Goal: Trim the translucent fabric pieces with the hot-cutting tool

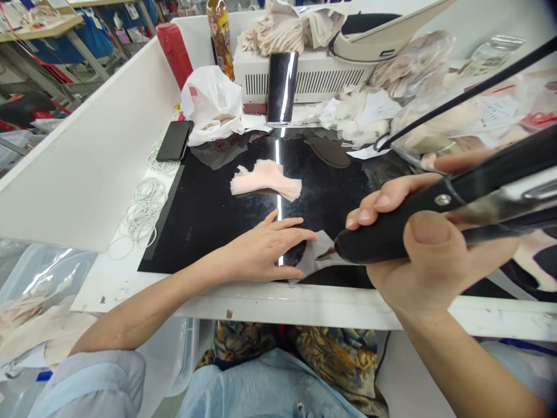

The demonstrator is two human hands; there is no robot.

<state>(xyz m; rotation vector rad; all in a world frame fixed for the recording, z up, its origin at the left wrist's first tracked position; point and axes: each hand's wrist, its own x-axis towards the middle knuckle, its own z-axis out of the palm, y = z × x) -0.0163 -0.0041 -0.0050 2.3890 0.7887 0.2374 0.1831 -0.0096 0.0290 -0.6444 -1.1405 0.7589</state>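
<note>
My left hand point(256, 252) lies flat on the black work surface point(204, 226), fingers spread. Its index finger and thumb touch the edge of a thin, pale translucent piece point(311, 258). Wrapped round a thick black-handled tool point(383, 235) with a silver metal part and a screw, my right hand point(430, 261) is closed. The tool's small metal tip sits at the pale piece; its exact kind I cannot make out. Beyond my left hand lies a stack of pale pink cut fabric pieces point(265, 177).
White rings point(143, 209) and a black phone point(174, 141) lie at the left edge. Behind stand a red bottle point(174, 55), a white plastic bag point(211, 101), an upright phone point(282, 87) and a vented white box point(322, 81). Bagged fabric point(461, 125) is heaped back right.
</note>
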